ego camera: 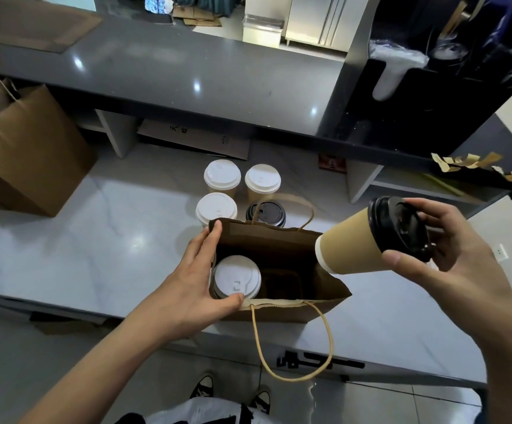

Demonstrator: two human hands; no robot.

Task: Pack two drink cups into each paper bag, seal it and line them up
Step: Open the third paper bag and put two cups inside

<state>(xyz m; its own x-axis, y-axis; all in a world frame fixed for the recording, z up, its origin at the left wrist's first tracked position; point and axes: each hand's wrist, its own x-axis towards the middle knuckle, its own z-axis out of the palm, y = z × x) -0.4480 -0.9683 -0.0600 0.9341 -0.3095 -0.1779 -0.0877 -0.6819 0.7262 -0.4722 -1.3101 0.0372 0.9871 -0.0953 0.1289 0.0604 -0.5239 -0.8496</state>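
Here the open brown paper bag with twisted-paper handles stands on the pale marbled table, one white-lidded paper cup already seated in its left half. The left hand holds the bag's left rim, fingertips on the far edge and thumb on the near one. The right hand grips a tan paper cup with a black lid by its lid end, tilted nearly on its side, base pointing toward the bag's right edge.

The main risk, as I judge it, is the tilt. If the black lid is loosely seated, drink could leak at the seam, and a grip on the lid alone could pull it free. The cup's base is at the bag's right wall; brought down at this angle it may catch and fold the paper rim inward, or knock the bag over, since only the left side is steadied. The free slot to the right of the white-lidded cup looks snug, so a crooked entry could jam against that cup.

Beyond the bag wait three more white-lidded cups and one black-lidded cup; a careless shove of the bag could topple them. A larger brown paper bag stands at far left.
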